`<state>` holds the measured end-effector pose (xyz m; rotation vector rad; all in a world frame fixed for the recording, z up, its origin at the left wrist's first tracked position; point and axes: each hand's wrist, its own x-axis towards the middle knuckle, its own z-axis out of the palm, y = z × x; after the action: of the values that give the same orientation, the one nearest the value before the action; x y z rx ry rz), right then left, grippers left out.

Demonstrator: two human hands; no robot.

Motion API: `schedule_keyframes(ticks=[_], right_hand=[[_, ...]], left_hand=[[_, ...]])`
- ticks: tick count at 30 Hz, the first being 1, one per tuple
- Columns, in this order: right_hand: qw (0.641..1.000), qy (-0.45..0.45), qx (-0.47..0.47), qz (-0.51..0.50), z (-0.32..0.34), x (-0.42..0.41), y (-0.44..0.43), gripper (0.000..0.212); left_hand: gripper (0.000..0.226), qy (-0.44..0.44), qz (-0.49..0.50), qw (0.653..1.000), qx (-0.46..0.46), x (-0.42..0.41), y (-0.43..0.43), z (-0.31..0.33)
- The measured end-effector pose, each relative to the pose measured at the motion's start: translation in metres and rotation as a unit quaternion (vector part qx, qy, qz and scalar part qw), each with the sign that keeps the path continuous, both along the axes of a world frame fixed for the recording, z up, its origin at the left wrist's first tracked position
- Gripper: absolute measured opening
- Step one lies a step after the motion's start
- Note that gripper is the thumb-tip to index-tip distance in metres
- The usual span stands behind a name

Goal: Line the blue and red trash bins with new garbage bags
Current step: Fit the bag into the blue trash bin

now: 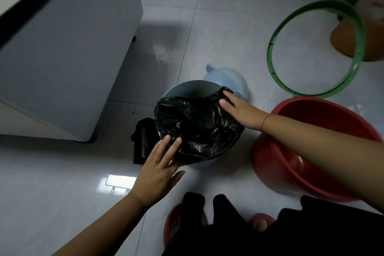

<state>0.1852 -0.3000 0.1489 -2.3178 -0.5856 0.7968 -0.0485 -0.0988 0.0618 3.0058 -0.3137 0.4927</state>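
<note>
A small light blue trash bin (188,87) stands on the tiled floor with a black garbage bag (197,124) spread across its mouth. My left hand (160,166) pinches the bag's near edge over the front rim, thumb under, fingers on top. My right hand (241,110) holds the bag's far right edge at the rim. The red bin (324,122) stands to the right, with no bag in it, partly under my right forearm. A spare bundle of black bags (142,141) lies on the floor left of the blue bin.
A light blue lid (226,79) lies behind the blue bin. A green ring (274,37) rests on the floor at back right, near an orange container (342,41). A white cabinet (68,48) stands at left. My feet in red slippers (172,224) are at the bottom.
</note>
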Motion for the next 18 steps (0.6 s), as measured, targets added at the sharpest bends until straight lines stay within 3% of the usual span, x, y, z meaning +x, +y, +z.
schedule_keyframes(ticks=[6,10,13,15,18], right_hand=[[0.991,-0.109,0.067,-0.041,-0.009,0.008,0.004,0.065],[0.990,-0.106,0.084,-0.031,-0.003,0.020,0.004,0.088],[0.986,-0.136,0.095,-0.001,-0.002,0.026,0.009,0.090],[0.984,-0.151,0.098,0.015,-0.002,0.028,0.015,0.086],[0.979,-0.177,0.091,0.037,-0.003,0.030,0.024,0.072]], left_hand=[[0.031,-0.010,-0.026,0.999,-0.041,0.001,0.003,0.005],[0.025,-0.061,-0.045,0.986,-0.145,0.001,0.003,0.026],[0.033,-0.112,0.092,0.953,-0.268,0.032,0.008,0.054],[0.053,-0.066,0.202,0.917,-0.337,0.069,0.016,0.075],[0.064,0.056,0.201,0.912,-0.352,0.116,0.030,0.084]])
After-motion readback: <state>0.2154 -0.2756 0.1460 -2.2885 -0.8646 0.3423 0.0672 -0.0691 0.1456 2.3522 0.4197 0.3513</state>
